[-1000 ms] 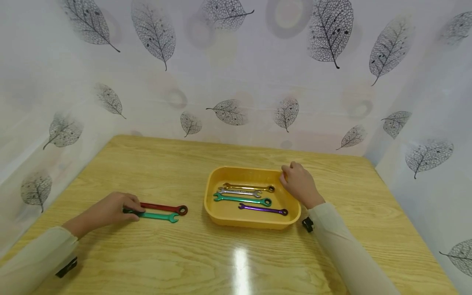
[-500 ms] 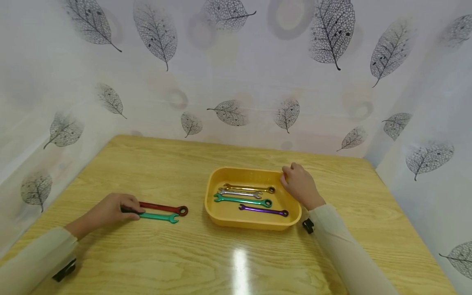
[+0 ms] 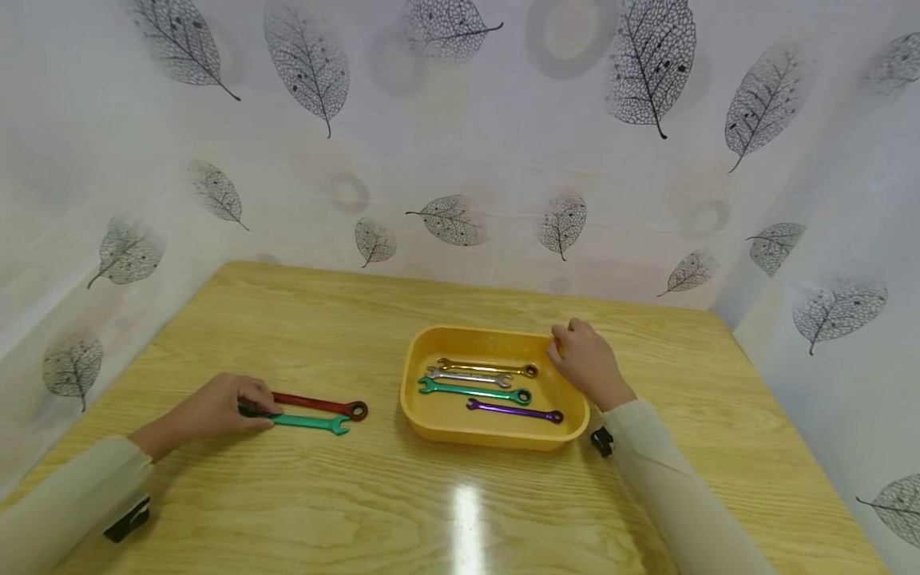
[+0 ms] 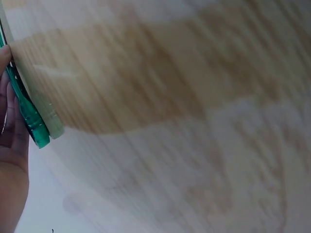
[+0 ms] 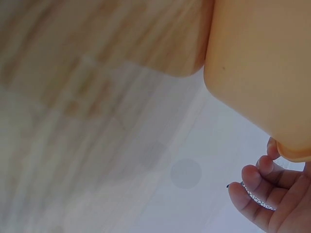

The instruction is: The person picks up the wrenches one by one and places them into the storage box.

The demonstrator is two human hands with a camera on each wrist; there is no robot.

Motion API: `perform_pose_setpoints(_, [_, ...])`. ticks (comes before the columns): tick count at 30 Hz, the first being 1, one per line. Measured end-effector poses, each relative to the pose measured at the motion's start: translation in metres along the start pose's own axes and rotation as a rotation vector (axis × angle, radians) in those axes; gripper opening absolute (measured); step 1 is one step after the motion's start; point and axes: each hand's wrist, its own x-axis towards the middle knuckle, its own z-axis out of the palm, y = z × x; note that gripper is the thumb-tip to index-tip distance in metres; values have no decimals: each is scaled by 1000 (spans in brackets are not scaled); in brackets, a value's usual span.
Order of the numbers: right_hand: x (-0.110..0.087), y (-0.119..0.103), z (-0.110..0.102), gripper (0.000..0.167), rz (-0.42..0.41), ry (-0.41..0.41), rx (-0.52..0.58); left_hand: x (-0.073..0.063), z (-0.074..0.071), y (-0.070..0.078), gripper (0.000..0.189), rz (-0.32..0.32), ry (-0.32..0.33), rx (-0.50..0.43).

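Note:
My left hand (image 3: 216, 411) pinches a green combination wrench (image 3: 311, 421) between thumb and fingers, low over the table at the left. Its open-jaw end points right; the other end shows beside the palm in the left wrist view (image 4: 30, 114). Right behind it lies a red wrench (image 3: 316, 402), ring end to the right, its left part hidden by the hand. My right hand (image 3: 592, 367) grips the rim of a yellow plastic basin (image 3: 489, 438) at its far right corner. Inside the basin lie gold (image 3: 489, 366), silver (image 3: 470, 376), green (image 3: 474, 390) and purple (image 3: 513, 410) wrenches, roughly parallel.
The wood-grain table (image 3: 388, 511) ends at the back and sides against a pale curtain (image 3: 460, 144) printed with leaves. Bare tabletop separates the red wrench from the basin. A black strap piece (image 3: 602, 441) hangs under the right sleeve.

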Motion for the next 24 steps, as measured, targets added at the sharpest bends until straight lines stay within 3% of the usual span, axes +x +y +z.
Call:
perform_pose_setpoints(12, [-1,-1,-2,13,-6,12,10,-4,5,2,12,6,31,3])
perform_pose_setpoints(21, [-1,-1,-4,12,1,5,13,-6,6,8,17,35,99,18])
perform_pose_setpoints(24, [-1,-1,-4,13,5,-2,14,-6,7,11,19,10,114,24])
